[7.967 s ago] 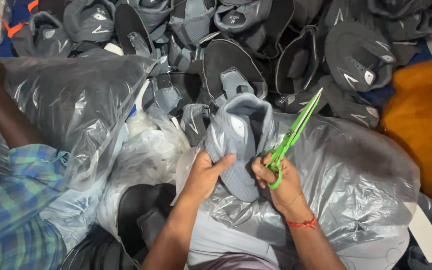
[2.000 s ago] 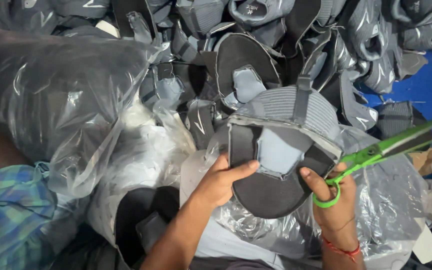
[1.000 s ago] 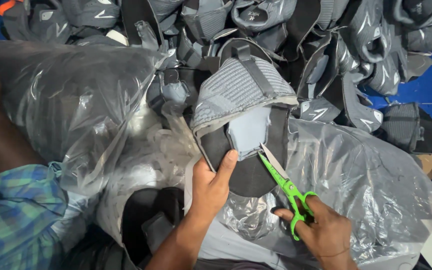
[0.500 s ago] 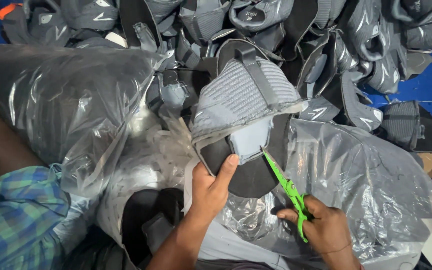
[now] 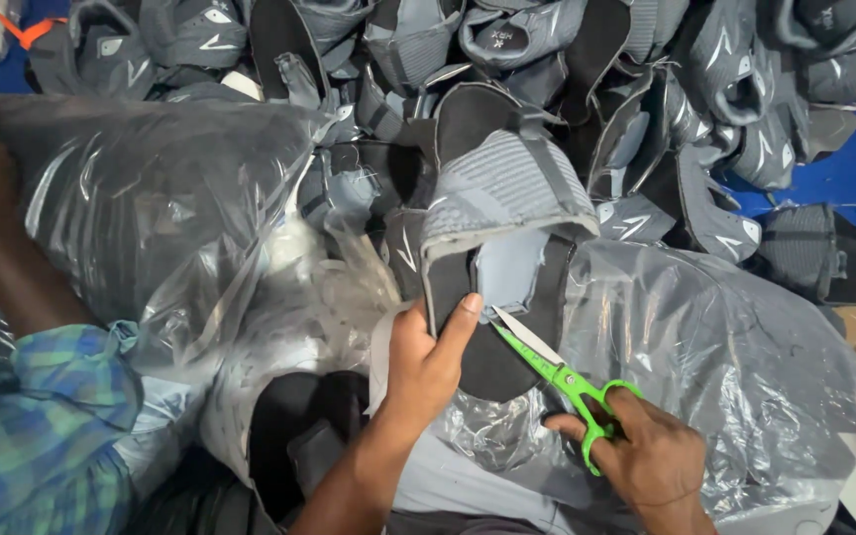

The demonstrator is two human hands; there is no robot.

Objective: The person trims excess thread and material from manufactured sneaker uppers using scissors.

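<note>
Beyond both hands lay a heap of grey and black fabric shoe uppers (image 5: 567,59), and a clear plastic bag (image 5: 715,367) bulged under the right one. The left hand (image 5: 426,359) pinched the grey knitted shoe upper with black lining (image 5: 503,228) by its edge. The right hand (image 5: 646,458), fingers closed through the loops, held green-handled scissors (image 5: 557,369), tips at the lining beside the left thumb. Trimming cleanly probably called for short snips, thumb kept clear.

I see only clear plastic bags as packaging: one bulging bag (image 5: 141,208) well left of my left-hand fingers (image 5: 458,322), another crinkled bag (image 5: 725,376) just right of my right-hand fingers (image 5: 572,426).
</note>
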